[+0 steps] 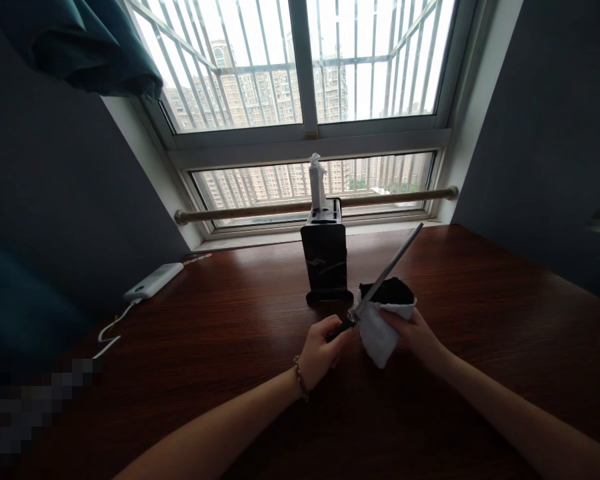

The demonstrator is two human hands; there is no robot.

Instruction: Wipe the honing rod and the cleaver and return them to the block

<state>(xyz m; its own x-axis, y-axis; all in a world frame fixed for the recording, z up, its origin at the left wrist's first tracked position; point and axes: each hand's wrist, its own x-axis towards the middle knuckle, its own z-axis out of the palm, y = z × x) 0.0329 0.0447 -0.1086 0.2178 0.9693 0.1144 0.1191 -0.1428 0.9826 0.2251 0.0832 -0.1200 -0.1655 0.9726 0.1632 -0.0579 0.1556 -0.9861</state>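
Note:
My left hand [321,352] is closed around the dark handle of a long knife [391,265]. Its thin blade slants up and to the right above the wooden table [220,347]. My right hand [416,335] holds a white cloth [378,333] pinched around the base of the blade, close to the handle. Something dark [390,291] lies just behind the cloth; I cannot make out what it is. A black knife block [326,259] stands a little beyond my hands, with a white item [317,181] sticking up from its top.
A white power bank [154,281] with a white cable [111,331] lies at the table's left rear. Behind the table runs a wooden rail [260,209] below a barred window. Dark walls stand on both sides, and a teal curtain [75,40] hangs top left.

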